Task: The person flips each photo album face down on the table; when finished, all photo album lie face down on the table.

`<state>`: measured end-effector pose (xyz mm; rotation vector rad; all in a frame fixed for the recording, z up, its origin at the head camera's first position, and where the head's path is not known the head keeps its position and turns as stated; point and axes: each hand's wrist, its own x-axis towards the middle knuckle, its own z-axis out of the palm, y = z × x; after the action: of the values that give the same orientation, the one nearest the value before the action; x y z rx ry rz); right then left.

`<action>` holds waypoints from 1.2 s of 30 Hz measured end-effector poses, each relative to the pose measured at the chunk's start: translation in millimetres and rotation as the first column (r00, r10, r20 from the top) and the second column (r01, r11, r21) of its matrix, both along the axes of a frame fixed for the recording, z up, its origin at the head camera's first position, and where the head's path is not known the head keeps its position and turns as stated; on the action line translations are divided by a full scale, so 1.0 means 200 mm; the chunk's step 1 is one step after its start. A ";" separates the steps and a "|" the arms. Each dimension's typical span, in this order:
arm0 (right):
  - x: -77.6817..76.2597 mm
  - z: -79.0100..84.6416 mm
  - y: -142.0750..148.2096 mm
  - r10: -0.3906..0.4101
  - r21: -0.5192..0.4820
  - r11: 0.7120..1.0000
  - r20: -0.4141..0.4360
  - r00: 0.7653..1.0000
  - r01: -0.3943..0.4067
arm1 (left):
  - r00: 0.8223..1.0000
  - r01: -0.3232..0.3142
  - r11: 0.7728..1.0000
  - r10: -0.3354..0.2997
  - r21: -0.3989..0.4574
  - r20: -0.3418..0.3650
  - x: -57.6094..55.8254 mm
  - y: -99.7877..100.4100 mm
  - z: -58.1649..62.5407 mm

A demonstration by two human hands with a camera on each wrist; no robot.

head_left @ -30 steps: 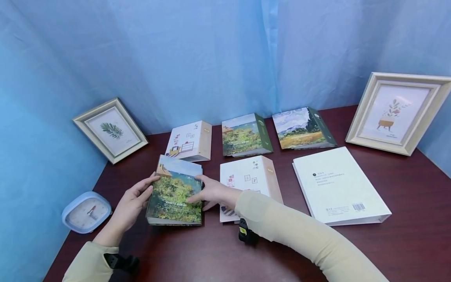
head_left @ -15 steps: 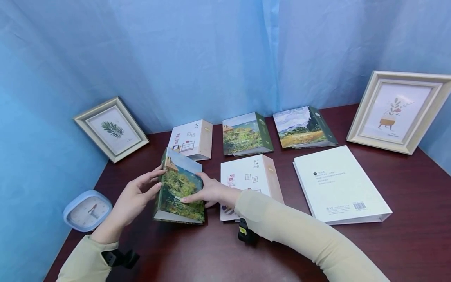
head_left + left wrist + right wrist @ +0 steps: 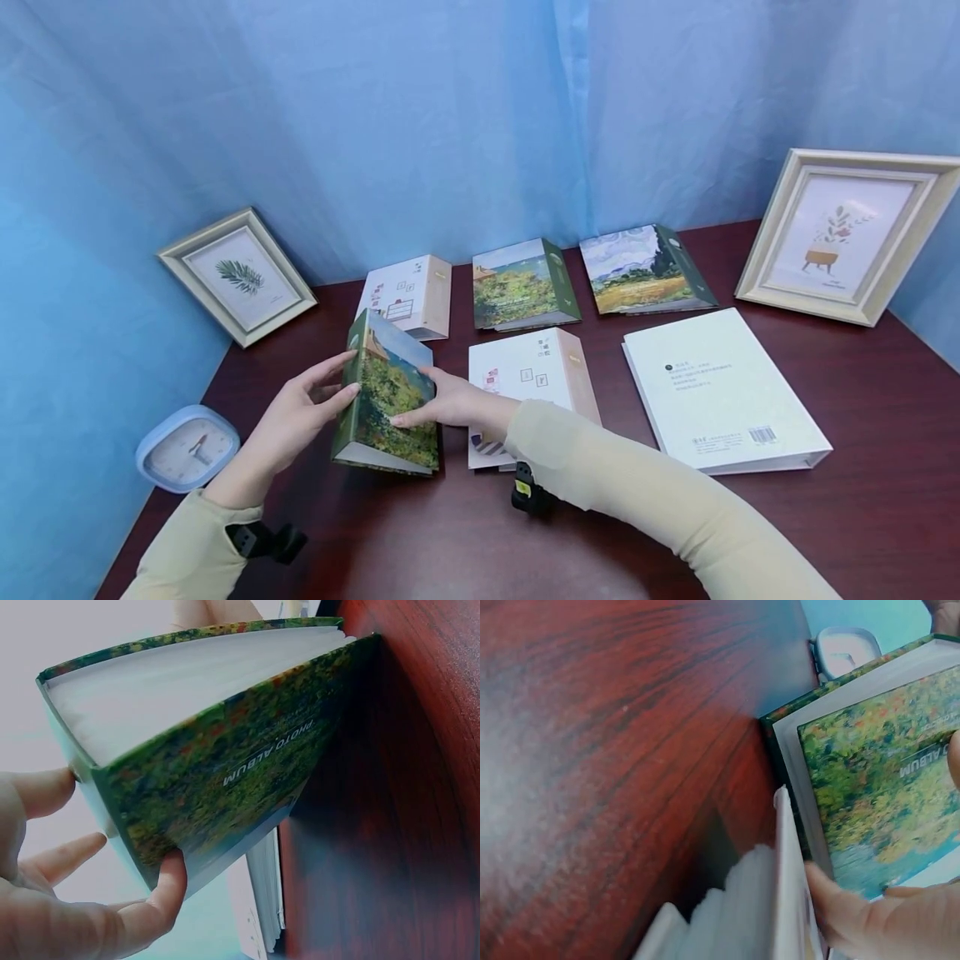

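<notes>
A photo album with a painted garden cover and green spine is tilted at the left middle of the table, spine side raised. My left hand pinches the spine edge; in the left wrist view its thumb presses the cover and its fingertips touch the spine. My right hand grips the opposite edge, thumb on the front cover, other fingers mostly hidden behind. White page edges show between the covers, which stay together. Right beside my right hand lies a white album with line drawings.
Behind lie another white album, a matching garden album and a landscape album. A large white binder lies right. Picture frames stand at both back corners. A blue clock stands at the left edge.
The garden album has gone from lying nearly flat to tilted, its spine side lifted and shifted right. My left hand has moved right with it; the right hand stays at its edge.
</notes>
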<state>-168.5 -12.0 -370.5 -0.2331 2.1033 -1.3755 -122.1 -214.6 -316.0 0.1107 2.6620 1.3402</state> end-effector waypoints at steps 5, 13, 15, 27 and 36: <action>0.02 0.04 0.02 -0.003 0.030 1.000 -0.104 0.995 0.006 | 1.000 0.021 0.999 -0.021 -0.027 -0.002 0.00 0.02 0.01; 0.02 0.11 0.06 0.068 0.029 0.998 -0.198 0.978 -0.064 | 0.999 0.037 0.999 -0.037 0.000 -0.031 -0.01 0.05 0.02; 0.02 0.13 0.08 0.067 -0.031 0.997 -0.162 0.984 -0.073 | 0.998 0.038 0.999 -0.037 0.028 -0.040 -0.01 0.07 0.02; 0.00 0.15 0.16 0.003 -0.347 0.937 0.110 0.994 0.036 | 0.987 0.105 0.988 -0.090 0.114 -0.130 -0.01 0.16 -0.05; 0.03 0.17 0.20 -0.031 -0.394 0.916 0.114 0.993 0.074 | 0.965 0.241 0.958 -0.219 0.156 -0.146 0.02 0.17 -0.13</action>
<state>-163.2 27.1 -335.6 -0.2617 1.7373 -1.8029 -118.1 -179.7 -341.9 0.5282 2.5282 1.5267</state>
